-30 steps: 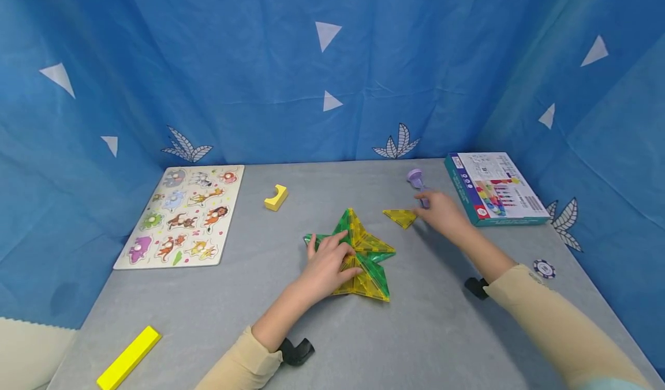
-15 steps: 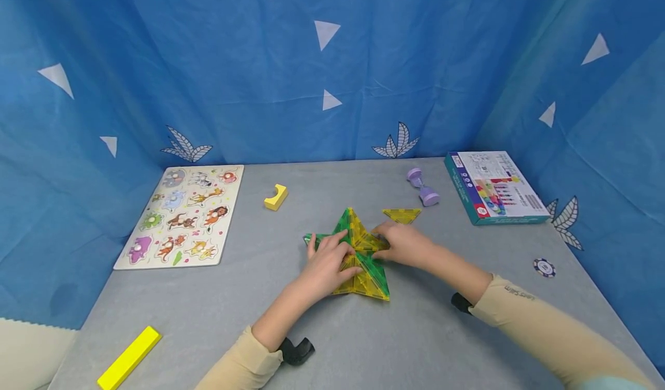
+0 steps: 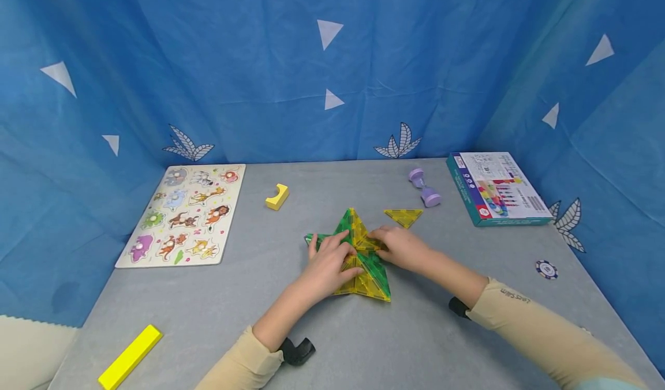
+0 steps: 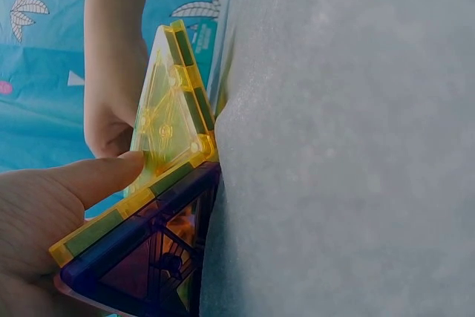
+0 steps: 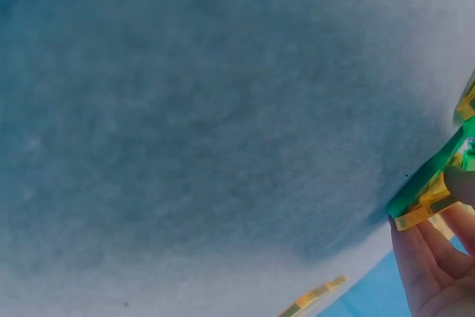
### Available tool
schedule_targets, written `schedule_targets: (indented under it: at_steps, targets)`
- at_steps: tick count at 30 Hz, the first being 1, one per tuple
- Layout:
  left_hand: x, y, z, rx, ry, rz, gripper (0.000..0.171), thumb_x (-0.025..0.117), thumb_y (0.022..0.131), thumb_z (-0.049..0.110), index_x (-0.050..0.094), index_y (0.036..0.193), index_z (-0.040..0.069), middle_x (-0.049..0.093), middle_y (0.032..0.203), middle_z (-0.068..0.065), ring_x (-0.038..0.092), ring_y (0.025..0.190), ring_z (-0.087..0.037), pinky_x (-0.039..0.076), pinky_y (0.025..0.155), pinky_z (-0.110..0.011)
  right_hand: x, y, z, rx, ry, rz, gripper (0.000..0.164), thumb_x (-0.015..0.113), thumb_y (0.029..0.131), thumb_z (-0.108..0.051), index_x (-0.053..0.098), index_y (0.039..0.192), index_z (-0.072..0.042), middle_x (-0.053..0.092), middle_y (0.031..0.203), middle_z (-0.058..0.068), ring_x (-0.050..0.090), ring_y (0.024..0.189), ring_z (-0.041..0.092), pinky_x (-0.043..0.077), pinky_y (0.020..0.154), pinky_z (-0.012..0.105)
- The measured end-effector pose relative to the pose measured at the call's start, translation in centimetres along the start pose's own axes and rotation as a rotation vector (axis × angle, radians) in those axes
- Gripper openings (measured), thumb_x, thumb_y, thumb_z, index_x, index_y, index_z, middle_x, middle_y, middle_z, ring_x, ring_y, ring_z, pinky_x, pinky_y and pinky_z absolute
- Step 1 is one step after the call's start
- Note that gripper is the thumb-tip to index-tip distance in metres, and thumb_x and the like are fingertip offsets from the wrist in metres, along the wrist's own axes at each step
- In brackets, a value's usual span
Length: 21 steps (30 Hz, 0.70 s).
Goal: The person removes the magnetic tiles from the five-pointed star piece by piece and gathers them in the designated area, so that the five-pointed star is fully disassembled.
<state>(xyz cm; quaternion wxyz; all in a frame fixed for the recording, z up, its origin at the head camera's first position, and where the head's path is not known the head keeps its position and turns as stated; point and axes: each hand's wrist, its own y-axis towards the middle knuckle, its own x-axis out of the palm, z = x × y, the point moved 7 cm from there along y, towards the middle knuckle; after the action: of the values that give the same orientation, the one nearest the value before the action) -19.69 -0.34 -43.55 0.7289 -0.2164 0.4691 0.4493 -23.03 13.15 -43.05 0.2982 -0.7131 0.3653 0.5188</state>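
Note:
A star of green and yellow translucent magnetic tiles (image 3: pixel 366 286) stands on the grey table, its points sloping up to a raised middle. My left hand (image 3: pixel 327 266) holds it from the left, fingers spread across the top and hiding part of it. In the left wrist view, the left thumb (image 4: pixel 111 176) lies against a yellow tile edge. My right hand (image 3: pixel 402 248) pinches the star's right point between thumb and fingers; the right wrist view shows green and yellow tile edges (image 5: pixel 427 183) there. Just behind that hand lies a loose yellow triangle tile (image 3: pixel 404 217).
A purple hourglass (image 3: pixel 424 187) lies behind the loose tile, left of a boxed toy set (image 3: pixel 501 188). An animal peg puzzle (image 3: pixel 182 217), a yellow arch block (image 3: pixel 277 197) and a long yellow block (image 3: pixel 130 357) are leftward. A poker chip (image 3: pixel 546 269) lies far right.
My right hand has come left and nearer from the loose yellow tile to the star's right point, which it now pinches. The left hand has stayed on the star.

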Motion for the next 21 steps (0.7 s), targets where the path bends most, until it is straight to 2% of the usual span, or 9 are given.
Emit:
schedule_targets:
  at_steps: [7,14,18,21]
  targets:
    - [-0.1,0.0,0.0,-0.001,0.002,-0.001,0.029,0.067,0.083,0.044,0.060,0.100,0.022,0.036,0.146,-0.004,0.034,0.130,-0.024,0.004,0.105,-0.062,-0.2,-0.1,0.2,-0.012,0.081,0.006,0.039,0.070,0.083,-0.006,0.061,0.121,-0.006,0.064,0.108,0.009,0.059,0.087,0.017,0.051,0.075,0.032]
    - [-0.1,0.0,0.1,0.000,-0.006,0.002,0.028,0.068,0.083,0.043,0.061,0.101,0.022,0.036,0.146,-0.004,0.034,0.130,-0.024,0.003,0.106,-0.061,-0.5,-0.1,0.8,0.001,0.167,0.038,0.035,0.063,0.084,0.000,0.061,0.119,-0.003,0.066,0.107,0.011,0.058,0.080,0.014,0.050,0.072,0.033]
    - [-0.1,0.0,0.1,0.001,-0.005,0.003,0.029,0.068,0.083,0.044,0.061,0.101,0.022,0.036,0.146,-0.004,0.034,0.130,-0.024,0.003,0.106,-0.061,-0.5,0.0,1.4,0.019,0.244,0.021,0.028,0.062,0.086,-0.001,0.061,0.113,-0.002,0.065,0.091,0.006,0.054,0.072,0.013,0.047,0.065,0.032]
    - [0.0,0.0,0.1,-0.002,-0.004,0.001,0.029,0.068,0.083,0.044,0.061,0.102,0.022,0.035,0.146,-0.004,0.034,0.130,-0.025,0.003,0.106,-0.061,-0.5,0.1,1.9,0.042,0.329,0.004,0.015,0.061,0.088,-0.002,0.059,0.102,-0.003,0.054,0.077,0.001,0.045,0.065,0.014,0.039,0.059,0.030]
